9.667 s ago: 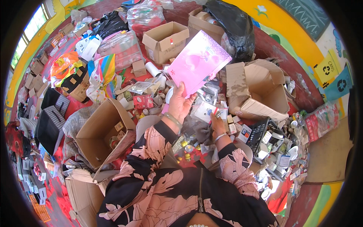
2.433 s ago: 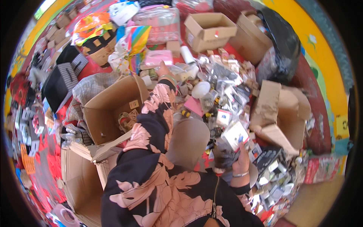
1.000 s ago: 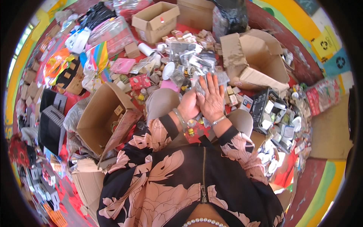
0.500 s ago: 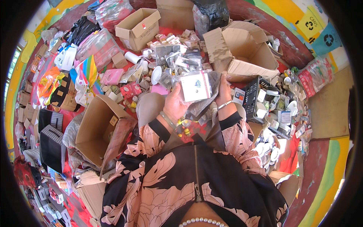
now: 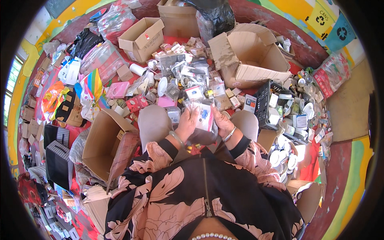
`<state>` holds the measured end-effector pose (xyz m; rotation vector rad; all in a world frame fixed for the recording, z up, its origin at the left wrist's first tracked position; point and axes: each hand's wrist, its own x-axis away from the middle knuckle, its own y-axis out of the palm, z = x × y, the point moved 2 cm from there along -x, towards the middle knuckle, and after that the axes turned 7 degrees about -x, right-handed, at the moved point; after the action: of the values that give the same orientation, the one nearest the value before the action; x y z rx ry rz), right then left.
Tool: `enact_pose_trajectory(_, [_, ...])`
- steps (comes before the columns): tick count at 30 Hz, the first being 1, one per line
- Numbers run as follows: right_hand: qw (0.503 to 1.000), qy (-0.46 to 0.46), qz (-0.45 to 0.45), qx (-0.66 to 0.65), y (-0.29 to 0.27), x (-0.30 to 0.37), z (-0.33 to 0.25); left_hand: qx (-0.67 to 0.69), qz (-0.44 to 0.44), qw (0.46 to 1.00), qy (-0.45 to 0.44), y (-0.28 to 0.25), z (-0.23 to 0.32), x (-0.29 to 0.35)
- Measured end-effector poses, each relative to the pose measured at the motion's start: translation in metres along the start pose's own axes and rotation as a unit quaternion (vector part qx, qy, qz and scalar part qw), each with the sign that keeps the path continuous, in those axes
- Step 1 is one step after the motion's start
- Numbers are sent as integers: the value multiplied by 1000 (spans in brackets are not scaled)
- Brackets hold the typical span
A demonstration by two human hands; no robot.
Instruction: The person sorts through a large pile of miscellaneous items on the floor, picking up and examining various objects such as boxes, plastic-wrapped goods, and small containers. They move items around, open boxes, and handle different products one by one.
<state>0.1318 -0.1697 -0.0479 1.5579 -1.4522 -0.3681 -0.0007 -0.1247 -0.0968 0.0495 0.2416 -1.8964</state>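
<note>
The packet sits between the left hand and right hand, above the lap, between the two knees. Just beyond it a heap of small packets covers the floor. An open box lies left of the left knee. A crate stands right of the right knee, with a large open box behind it. Another box lies at the heap's far left, a bag behind the heap.

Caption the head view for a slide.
Both hands, left and right, hold a clear plastic packet above a floor heap of small packaged goods and open cardboard boxes.
</note>
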Motion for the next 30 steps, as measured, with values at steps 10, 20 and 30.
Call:
enact_pose_trajectory(10, [949, -89, 224, 203, -47, -21, 27, -55, 57, 996, -51, -2, 13, 20])
enact_pose_trajectory(20, [954, 36, 113, 276, -8, -9, 3, 200, 88, 959, -180, -25, -21, 10])
enact_pose_trajectory(30, [953, -43, 246, 174, -103, -95, -141, 183, 39, 925, -330, -26, -25, 15])
